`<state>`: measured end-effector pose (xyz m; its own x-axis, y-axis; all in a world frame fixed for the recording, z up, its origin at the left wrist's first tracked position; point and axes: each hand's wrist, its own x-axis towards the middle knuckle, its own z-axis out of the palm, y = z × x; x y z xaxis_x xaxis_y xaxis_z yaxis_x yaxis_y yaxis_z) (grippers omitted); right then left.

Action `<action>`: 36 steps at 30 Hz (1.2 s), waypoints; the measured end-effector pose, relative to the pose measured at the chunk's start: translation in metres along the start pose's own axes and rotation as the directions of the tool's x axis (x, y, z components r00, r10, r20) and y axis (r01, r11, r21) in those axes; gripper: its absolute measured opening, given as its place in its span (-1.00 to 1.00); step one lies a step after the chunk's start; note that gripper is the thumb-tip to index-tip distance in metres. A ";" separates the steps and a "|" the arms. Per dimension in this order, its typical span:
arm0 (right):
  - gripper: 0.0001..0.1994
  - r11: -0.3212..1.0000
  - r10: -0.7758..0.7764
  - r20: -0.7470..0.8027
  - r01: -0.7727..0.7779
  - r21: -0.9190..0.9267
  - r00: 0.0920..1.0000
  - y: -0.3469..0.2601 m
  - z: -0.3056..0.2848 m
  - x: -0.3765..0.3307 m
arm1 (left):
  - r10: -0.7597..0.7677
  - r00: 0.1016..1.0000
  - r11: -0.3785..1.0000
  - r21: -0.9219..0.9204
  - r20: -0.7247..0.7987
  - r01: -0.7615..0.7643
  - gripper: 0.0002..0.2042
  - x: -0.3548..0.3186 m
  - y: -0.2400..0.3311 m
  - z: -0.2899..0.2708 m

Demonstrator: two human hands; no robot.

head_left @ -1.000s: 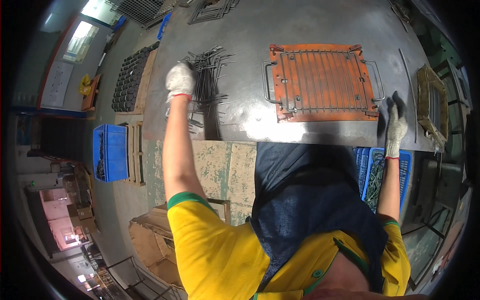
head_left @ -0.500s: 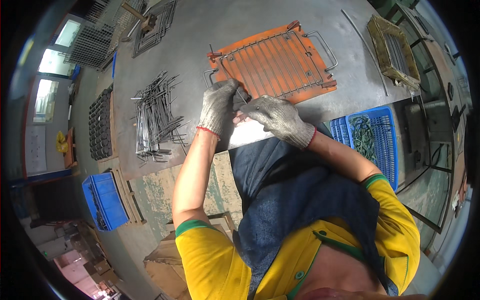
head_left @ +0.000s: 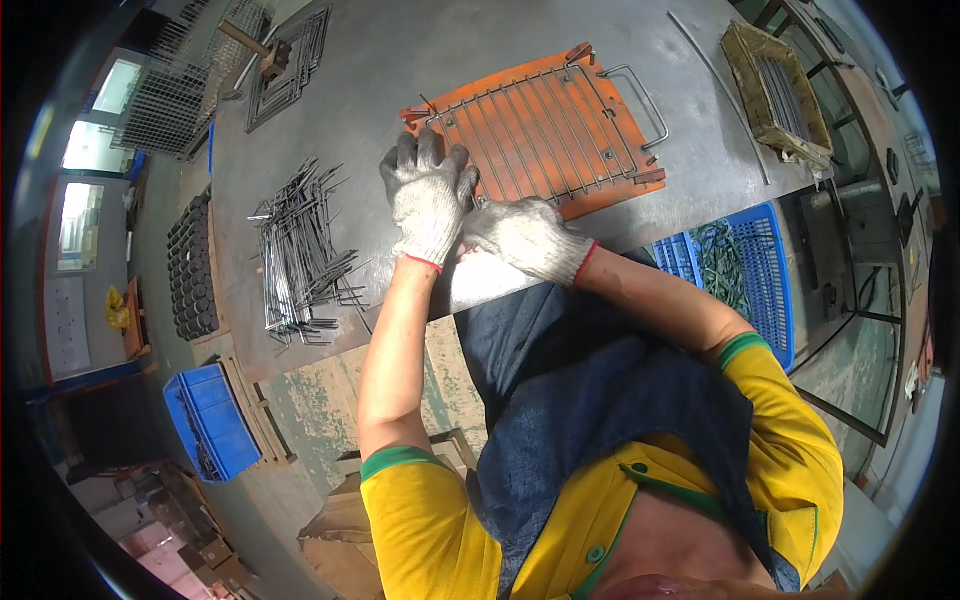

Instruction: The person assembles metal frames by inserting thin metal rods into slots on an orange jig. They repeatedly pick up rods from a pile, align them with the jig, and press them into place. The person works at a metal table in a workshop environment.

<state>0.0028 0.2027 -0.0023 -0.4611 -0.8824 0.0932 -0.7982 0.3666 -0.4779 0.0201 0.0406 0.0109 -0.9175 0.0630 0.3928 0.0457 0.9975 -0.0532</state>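
Note:
On the metal table lies an orange plate [head_left: 627, 108] carrying a rack of thin parallel metal wires [head_left: 530, 135]. A bent wire handle [head_left: 652, 95] sticks out at the rack's right end. My left hand [head_left: 425, 195], in a grey-white glove, rests over the plate's front left side with its fingers spread, covering the handle area there. My right hand [head_left: 525, 238], gloved too, is against the plate's front edge beside the left one. Its fingers are curled, and what they hold, if anything, is hidden. To the left is a loose heap of bent metal rods [head_left: 300, 245].
A wooden-handled hammer [head_left: 272, 60] lies on wire frames [head_left: 290, 85] at the back left. At the right are a long rod [head_left: 718, 85] and a worn yellowish tray [head_left: 765, 120] of rods. Below the table edge stand a blue basket [head_left: 775, 285] and a blue bin [head_left: 215, 415].
My left hand has gone from a pinch near the plate's front left corner to spread fingers on its left side. My right hand has shifted slightly left. The whole view has shifted a little.

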 end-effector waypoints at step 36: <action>-0.69 0.507 0.646 -0.043 -0.386 0.771 0.762 0.118 -0.069 -0.098 | -0.068 0.427 -0.605 -0.378 0.902 0.701 -0.54 -0.030 0.066 0.014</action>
<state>-0.0736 0.3527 -0.0075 -0.8837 -0.4231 -0.2003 0.0721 0.2997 -0.9513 0.0449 0.1042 -0.0172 -0.7514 -0.0692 -0.6562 -0.5210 -0.5479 0.6544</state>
